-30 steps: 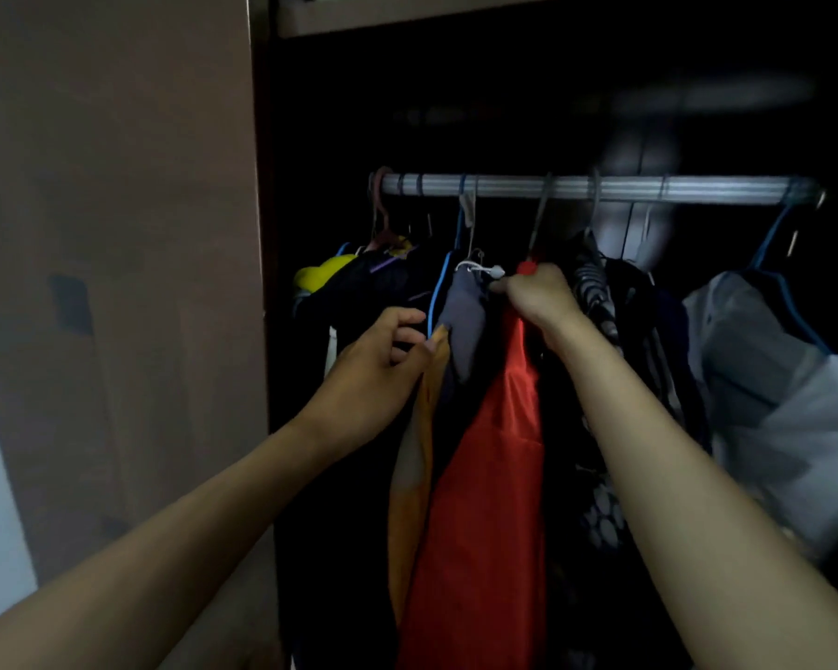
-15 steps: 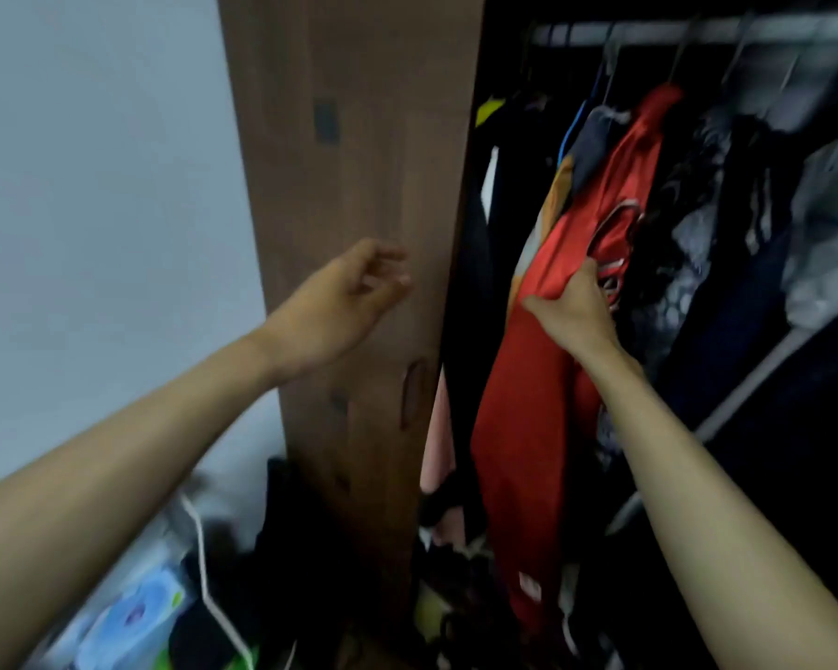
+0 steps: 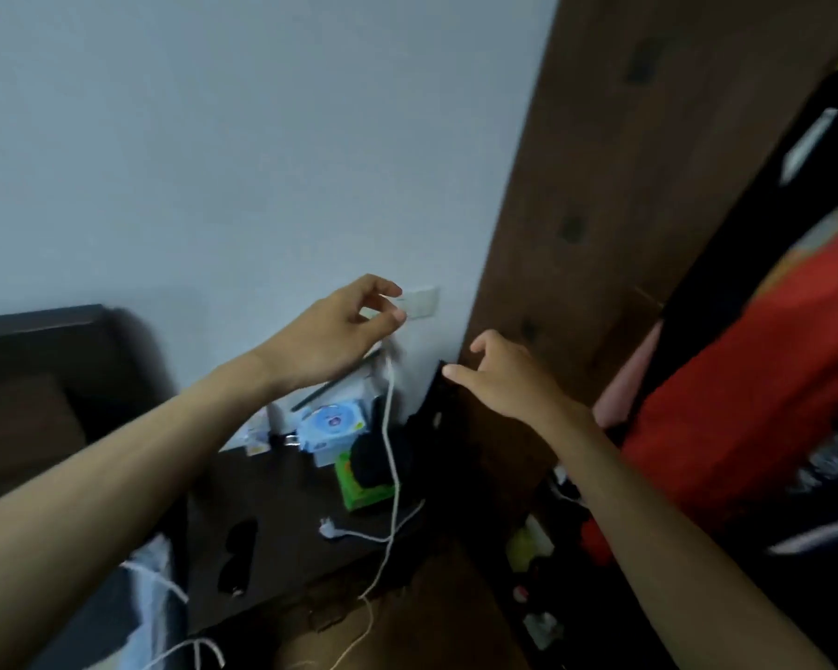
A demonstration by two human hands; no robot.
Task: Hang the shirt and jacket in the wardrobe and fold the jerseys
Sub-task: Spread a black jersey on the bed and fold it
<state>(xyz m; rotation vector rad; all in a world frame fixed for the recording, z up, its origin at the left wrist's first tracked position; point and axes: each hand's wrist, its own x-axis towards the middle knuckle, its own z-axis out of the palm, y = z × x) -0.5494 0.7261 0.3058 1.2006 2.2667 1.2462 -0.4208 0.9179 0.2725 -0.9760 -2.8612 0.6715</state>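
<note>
Right hand (image 3: pixel 504 379) off red garment (image 3: pixel 746 403), hanging, blurred

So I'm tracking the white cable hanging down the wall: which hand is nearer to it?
Left. The left hand is right at the white cable, fingers curled by its top end. The right hand is off to the cable's right, before the wardrobe panel.

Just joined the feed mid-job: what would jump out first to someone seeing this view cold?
Two bare forearms reach in from the bottom corners, the left hand and right hand both empty and loosely open at centre frame. At the right edge, a bright red garment hangs inside the wardrobe past its brown wooden side panel. Below the hands, a dark bedside table holds clutter, with a white cable trailing down across it.
</note>
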